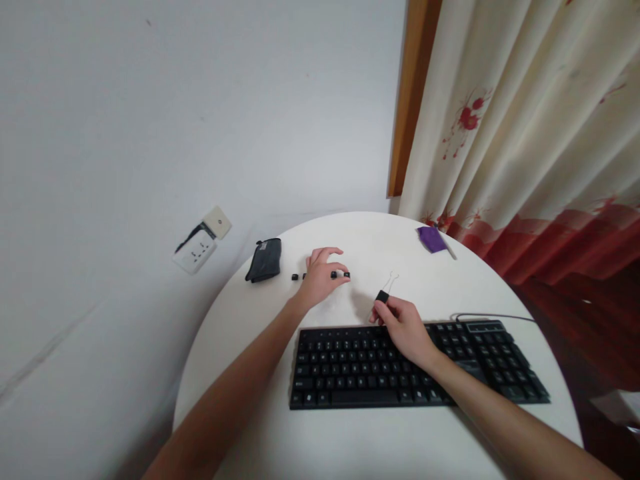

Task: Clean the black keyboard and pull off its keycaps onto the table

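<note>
A black keyboard [380, 367] lies on the round white table [360, 440] in front of me. My right hand [405, 327] rests over the keyboard's top edge, closed on a black keycap puller [383, 295] with wire loops pointing away. My left hand [320, 277] reaches past the keyboard to a short row of loose black keycaps [295, 277]. Its fingers curl down and pinch one keycap [333, 274]. Another loose keycap [347, 275] lies just right of its fingertips.
A black pouch [265, 260] lies at the table's far left edge. A purple object [431, 239] with a white stick sits at the far right. The keyboard cable [495, 317] runs off to the right. A wall socket [200, 243] and a curtain [525, 133] stand behind.
</note>
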Demonstrator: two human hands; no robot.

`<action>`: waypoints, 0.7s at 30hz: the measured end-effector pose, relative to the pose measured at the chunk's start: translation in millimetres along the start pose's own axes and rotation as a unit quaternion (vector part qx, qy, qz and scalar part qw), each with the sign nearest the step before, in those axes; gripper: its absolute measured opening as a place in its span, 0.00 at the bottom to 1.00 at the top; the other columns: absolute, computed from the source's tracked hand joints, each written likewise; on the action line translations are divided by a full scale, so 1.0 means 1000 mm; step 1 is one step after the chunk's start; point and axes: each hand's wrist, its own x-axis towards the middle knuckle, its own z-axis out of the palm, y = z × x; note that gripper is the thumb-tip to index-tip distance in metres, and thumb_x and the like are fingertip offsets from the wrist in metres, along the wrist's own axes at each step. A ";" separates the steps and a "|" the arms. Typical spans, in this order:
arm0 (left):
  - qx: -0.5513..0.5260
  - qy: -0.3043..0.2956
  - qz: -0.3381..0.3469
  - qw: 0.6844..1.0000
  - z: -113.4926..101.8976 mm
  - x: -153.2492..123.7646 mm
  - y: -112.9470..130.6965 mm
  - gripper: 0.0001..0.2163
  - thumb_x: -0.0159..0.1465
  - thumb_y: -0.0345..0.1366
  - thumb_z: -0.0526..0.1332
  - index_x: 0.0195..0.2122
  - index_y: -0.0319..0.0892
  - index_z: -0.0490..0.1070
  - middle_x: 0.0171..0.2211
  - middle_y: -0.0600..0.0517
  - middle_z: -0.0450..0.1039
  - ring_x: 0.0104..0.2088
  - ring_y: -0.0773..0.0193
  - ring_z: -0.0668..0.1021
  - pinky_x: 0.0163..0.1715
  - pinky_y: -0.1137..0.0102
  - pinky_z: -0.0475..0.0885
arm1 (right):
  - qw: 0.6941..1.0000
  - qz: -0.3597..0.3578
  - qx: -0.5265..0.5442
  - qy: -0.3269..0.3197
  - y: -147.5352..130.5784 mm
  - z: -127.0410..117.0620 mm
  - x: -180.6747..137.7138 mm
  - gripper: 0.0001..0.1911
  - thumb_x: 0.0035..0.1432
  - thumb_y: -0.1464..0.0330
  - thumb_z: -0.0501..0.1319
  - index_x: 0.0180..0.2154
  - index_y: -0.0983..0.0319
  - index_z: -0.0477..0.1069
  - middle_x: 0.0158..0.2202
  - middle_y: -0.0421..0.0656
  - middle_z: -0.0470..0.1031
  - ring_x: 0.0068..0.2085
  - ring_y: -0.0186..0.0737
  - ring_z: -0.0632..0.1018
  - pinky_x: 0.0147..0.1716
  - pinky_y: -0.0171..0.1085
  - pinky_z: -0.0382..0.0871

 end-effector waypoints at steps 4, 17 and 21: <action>0.032 -0.022 -0.015 0.999 0.013 0.002 -0.018 0.05 0.53 0.38 0.73 0.32 0.50 0.81 0.56 0.52 0.67 0.57 0.49 0.63 0.53 0.53 0.60 | 1.000 -0.001 -0.014 -0.001 0.000 0.000 -0.001 0.20 0.65 0.59 0.53 0.27 0.63 0.74 0.26 0.42 0.75 0.28 0.37 0.73 0.31 0.34 0.64; 0.056 -0.021 -0.030 0.998 0.022 -0.006 -0.021 0.11 0.54 0.40 0.72 0.38 0.50 0.79 0.58 0.50 0.65 0.58 0.47 0.62 0.53 0.52 0.59 | 0.999 -0.001 -0.052 -0.013 -0.010 -0.001 -0.005 0.20 0.66 0.60 0.53 0.27 0.62 0.75 0.26 0.41 0.77 0.30 0.38 0.75 0.32 0.35 0.65; 0.068 -0.026 -0.045 0.996 0.026 -0.005 -0.018 0.08 0.55 0.41 0.71 0.36 0.49 0.80 0.59 0.50 0.65 0.58 0.46 0.62 0.53 0.51 0.59 | 0.998 -0.001 -0.054 -0.015 -0.008 -0.001 -0.005 0.20 0.66 0.60 0.53 0.27 0.62 0.74 0.26 0.42 0.77 0.31 0.39 0.75 0.33 0.35 0.65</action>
